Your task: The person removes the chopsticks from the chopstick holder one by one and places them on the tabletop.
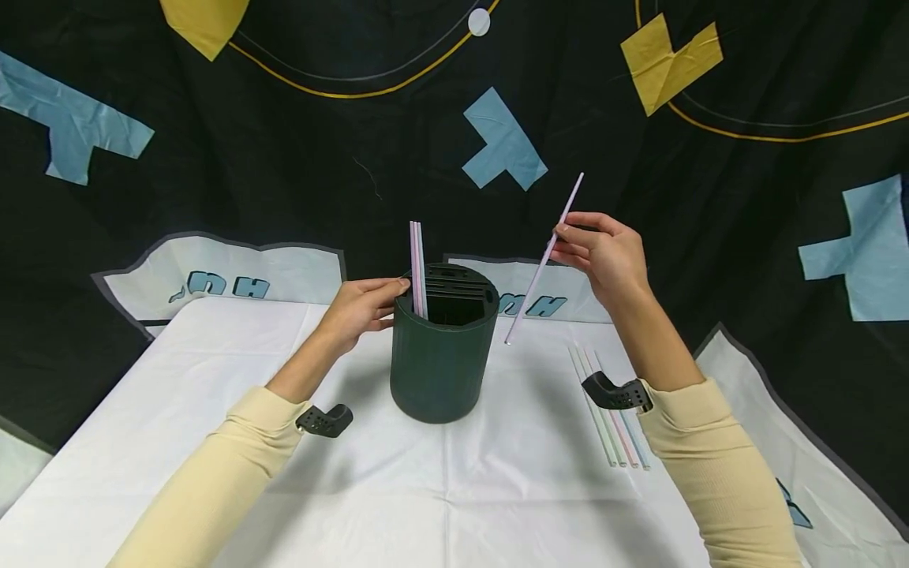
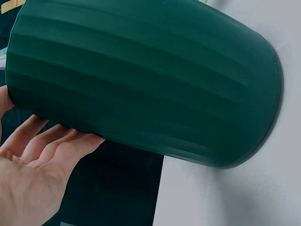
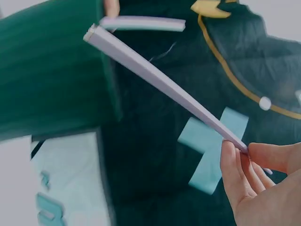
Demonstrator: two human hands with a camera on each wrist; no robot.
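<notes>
A dark green ribbed holder [image 1: 442,359] stands upright on the white sheet [image 1: 213,410] with two pale straws [image 1: 417,268] sticking out of its slotted top. My left hand [image 1: 362,309] rests against its left side near the rim, fingers [image 2: 51,146] laid on the ribbed wall [image 2: 150,80]. My right hand [image 1: 604,252] is raised to the right of the holder and pinches a lilac straw [image 1: 545,256] tilted, lower end above the sheet. In the right wrist view the lilac straw [image 3: 160,80] runs from my fingertips [image 3: 235,155] toward the holder [image 3: 51,70].
Several loose pastel straws [image 1: 611,410] lie side by side on the white sheet, under my right forearm. A black cloth [image 1: 284,142] with blue and yellow patches covers the surface behind. Black wrist mounts [image 1: 325,420] sit on both sleeves.
</notes>
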